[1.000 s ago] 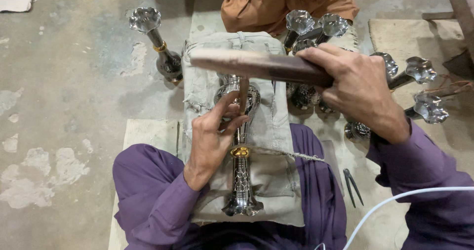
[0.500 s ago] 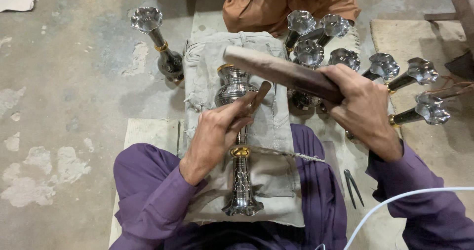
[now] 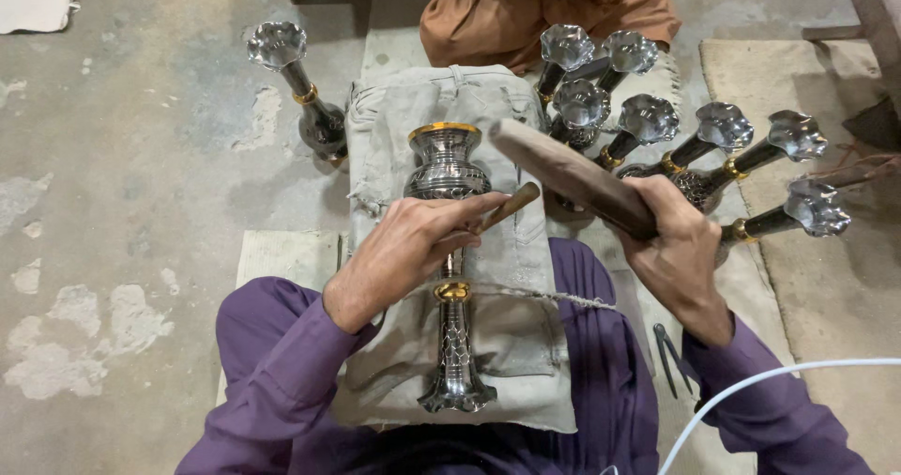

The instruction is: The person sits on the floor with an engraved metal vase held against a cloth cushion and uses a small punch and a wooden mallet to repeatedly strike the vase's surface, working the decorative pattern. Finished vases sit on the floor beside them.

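Observation:
A tall silver metal vase (image 3: pixel 451 344) with gold bands lies on a grey cloth pad (image 3: pixel 526 344) across my lap, its mouth pointing away from me. My left hand (image 3: pixel 408 245) rests on the vase's neck and pinches a small wooden-handled punch (image 3: pixel 510 206), tilted toward the vase's body. My right hand (image 3: pixel 674 250) grips a flat wooden mallet (image 3: pixel 563 170), raised above and right of the punch.
Several similar silver vases (image 3: pixel 648 123) stand clustered at the right, and one more vase (image 3: pixel 300 95) stands alone at the left on the concrete floor. Another person in brown clothing (image 3: pixel 554 6) sits opposite. Metal pliers (image 3: pixel 668 348) and a white cable (image 3: pixel 751 386) lie by my right leg.
The mallet has swung from lying across the vase to a raised position at the right. My left hand has shifted slightly while keeping the punch on the vase.

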`<state>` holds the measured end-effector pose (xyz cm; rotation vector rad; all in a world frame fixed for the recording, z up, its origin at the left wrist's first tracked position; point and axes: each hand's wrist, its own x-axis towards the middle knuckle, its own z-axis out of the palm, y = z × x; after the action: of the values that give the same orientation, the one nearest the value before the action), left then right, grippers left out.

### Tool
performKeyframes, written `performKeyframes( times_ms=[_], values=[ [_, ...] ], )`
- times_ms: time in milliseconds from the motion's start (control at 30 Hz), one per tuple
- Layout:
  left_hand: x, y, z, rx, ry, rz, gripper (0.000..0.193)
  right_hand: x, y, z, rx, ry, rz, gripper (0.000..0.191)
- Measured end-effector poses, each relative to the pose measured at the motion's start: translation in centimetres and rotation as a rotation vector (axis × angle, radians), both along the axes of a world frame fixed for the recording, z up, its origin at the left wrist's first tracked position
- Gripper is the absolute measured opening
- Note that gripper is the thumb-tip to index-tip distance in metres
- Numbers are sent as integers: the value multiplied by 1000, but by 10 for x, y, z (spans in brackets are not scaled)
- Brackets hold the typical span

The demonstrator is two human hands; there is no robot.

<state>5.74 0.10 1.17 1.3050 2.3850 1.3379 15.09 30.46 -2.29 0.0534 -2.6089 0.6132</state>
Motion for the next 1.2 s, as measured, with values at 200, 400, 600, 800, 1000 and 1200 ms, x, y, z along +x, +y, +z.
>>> performKeyframes(
  times_ms=[200, 400, 600, 800, 1000, 1200],
  values=[
    [-10, -3, 10, -76, -19, -125, 54, 22, 3, -28, 3, -47, -60, 37],
    [-12, -6, 4, -123, 116, -199, 54, 25, 0, -46, -206, 247, 154, 35],
    [15, -25, -16, 194, 90, 202, 47, -1, -1, -19, -232, -166, 12, 31],
    [40, -35, -37, 442, -199, 440, 48, -67, -24, 7, -503, -359, 220, 38],
    [37, -29, -49, 509, -384, 491, 55, -148, -63, 4, -729, -397, 536, 69],
    [32, -24, -57, 570, -509, 474, 58, -162, -78, -6, -460, -202, 598, 59]
  ],
)
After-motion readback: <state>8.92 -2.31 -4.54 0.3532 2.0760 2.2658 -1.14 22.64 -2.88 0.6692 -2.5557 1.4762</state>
